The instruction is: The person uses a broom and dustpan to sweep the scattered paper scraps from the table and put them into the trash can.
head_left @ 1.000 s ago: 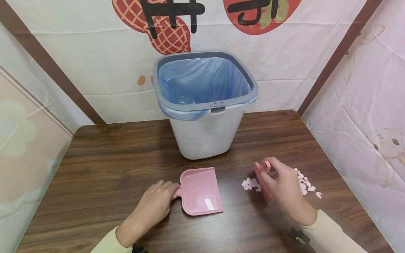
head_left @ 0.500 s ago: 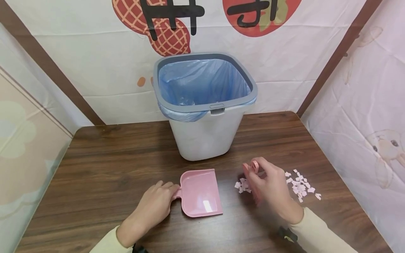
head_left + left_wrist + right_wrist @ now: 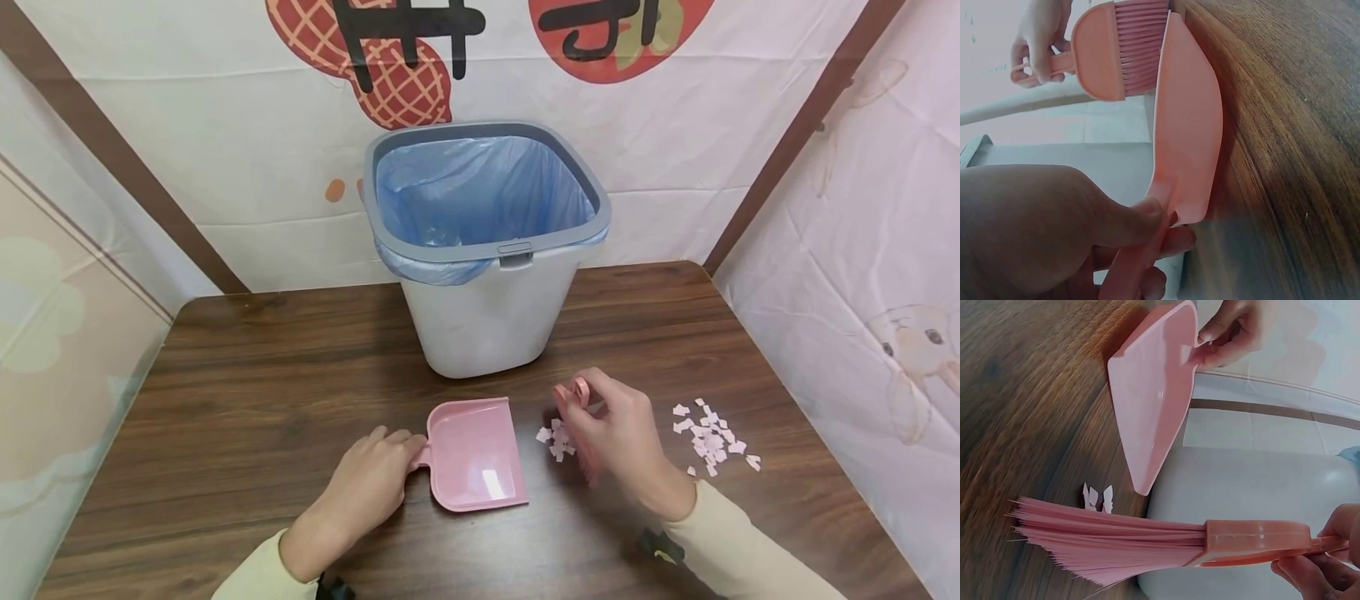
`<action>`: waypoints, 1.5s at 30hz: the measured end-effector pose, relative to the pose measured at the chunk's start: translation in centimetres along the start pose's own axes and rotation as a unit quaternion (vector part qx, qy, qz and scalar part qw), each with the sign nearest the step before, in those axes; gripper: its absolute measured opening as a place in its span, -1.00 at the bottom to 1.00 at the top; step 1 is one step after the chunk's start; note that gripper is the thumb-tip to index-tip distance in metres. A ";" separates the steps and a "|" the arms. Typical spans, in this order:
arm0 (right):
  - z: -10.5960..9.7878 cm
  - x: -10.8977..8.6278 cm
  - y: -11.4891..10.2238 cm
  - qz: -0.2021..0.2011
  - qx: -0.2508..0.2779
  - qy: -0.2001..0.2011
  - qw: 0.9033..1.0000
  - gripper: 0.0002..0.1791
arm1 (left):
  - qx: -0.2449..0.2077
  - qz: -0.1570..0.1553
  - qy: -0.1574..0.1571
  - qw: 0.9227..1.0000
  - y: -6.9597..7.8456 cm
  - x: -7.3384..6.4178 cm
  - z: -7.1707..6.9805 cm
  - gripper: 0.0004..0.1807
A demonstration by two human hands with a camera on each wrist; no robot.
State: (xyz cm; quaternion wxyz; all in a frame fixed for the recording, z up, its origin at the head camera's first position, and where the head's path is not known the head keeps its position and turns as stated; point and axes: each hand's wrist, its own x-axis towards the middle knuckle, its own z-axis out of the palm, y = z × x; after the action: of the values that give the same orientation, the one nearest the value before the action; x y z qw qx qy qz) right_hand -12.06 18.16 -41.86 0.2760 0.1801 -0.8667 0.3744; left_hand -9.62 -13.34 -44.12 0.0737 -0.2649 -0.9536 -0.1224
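Observation:
My left hand grips the short handle of a pink dustpan, which lies on the table with its straight lip facing right. In the left wrist view the thumb and fingers wrap that handle. My right hand pinches the handle of a pink hand brush, bristles down on the wood. A few white paper scraps lie between the bristles and the dustpan's lip, a short gap from the lip. Behind the right hand a larger scatter of paper scraps sits on the table.
A pale grey trash bin with a blue liner bag stands behind the dustpan at the table's back. The brown wooden table ends against printed cloth walls at the back and sides.
My right hand has swept the brush leftward, and the few scraps ahead of it have moved nearer the dustpan. More of the scattered scraps behind now show. The left hand and dustpan stay put.

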 end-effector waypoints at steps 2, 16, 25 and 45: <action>0.3 0.1 -0.1 0.002 0.009 -0.003 1.000 -0.73 | 0.001 -0.001 0.001 1.000 0.0 0.0 0.0 -0.85; 2.8 0.9 -1.9 -0.007 0.066 -0.013 0.998 -0.74 | -0.021 -0.009 -0.009 1.000 0.0 0.0 0.1 -0.80; 3.7 0.8 -2.5 -0.017 0.091 -0.011 0.996 -0.68 | -0.024 -0.012 -0.019 0.999 0.0 0.1 0.0 -0.79; 4.2 1.2 -3.0 -0.028 0.090 -0.008 0.995 -0.71 | -0.016 -0.023 -0.023 0.999 0.2 0.1 -0.1 -0.80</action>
State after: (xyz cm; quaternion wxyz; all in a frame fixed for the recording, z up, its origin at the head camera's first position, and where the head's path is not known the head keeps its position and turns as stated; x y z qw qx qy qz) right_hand -12.86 12.96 -41.86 0.2622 0.2316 -0.8262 0.4416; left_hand -9.59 -13.15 -44.01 0.0442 -0.2468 -0.9588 -0.1336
